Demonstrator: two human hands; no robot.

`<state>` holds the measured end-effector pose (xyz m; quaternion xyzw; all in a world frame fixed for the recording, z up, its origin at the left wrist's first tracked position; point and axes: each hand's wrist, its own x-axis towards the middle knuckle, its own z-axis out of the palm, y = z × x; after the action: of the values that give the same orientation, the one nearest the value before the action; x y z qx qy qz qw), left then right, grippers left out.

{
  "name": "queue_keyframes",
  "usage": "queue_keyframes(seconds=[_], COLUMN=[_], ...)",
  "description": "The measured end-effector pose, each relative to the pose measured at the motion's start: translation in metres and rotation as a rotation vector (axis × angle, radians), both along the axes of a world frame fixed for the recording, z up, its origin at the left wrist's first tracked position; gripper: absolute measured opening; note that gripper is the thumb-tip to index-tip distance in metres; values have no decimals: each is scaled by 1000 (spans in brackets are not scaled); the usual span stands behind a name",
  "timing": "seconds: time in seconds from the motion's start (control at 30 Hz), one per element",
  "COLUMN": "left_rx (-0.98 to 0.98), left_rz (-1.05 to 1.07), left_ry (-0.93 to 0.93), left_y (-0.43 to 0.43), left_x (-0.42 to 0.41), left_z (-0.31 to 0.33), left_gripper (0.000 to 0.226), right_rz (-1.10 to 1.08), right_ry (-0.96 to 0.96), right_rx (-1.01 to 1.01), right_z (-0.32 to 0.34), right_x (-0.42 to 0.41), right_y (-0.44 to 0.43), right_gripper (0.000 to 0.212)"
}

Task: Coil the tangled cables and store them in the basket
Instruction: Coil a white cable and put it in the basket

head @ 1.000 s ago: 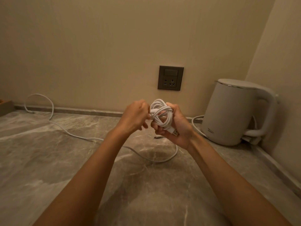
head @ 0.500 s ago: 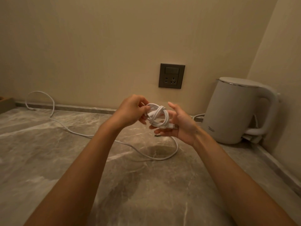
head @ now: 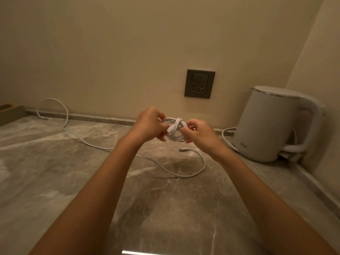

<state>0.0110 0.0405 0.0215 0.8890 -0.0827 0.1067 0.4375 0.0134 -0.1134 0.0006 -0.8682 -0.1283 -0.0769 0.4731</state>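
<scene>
One coil (head: 173,130) is wound, pinched mid-frame between left hand (head: 149,126) and right hand (head: 197,134). A second cable (head: 103,147) lies loose across the counter (head: 55,181). The basket (head: 11,111), perhaps the box at far left, has neither yet.

A white coiled cable (head: 174,130), wound into a small bundle with a few turns wrapped crosswise around its middle, was held in the air between the left hand (head: 150,126) and the right hand (head: 198,134), both pinching it. A second white loose cable (head: 203,163) trailed uncoiled across the countertop (head: 55,172), looping near the wall on the left, its connector end lying below the bundle.
</scene>
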Motion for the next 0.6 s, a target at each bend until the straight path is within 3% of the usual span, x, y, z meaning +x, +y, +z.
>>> queue_keyframes(seconds=[0.2,0.33,0.6], left_rx=[121,171,39], left_rz=[56,142,462], left_ry=[59,86,133], left_y=[39,88,219], left_x=[-32,-69,-187], left_z=[15,23,14], left_gripper=[9,11,10], right_rz=[67,174,560], right_ry=[37,72,32], right_rx=[65,96,-18], right_z=[14,19,28], right_x=[-19,-37,-107], right_y=[34,85,231], right_gripper=[17,9,4])
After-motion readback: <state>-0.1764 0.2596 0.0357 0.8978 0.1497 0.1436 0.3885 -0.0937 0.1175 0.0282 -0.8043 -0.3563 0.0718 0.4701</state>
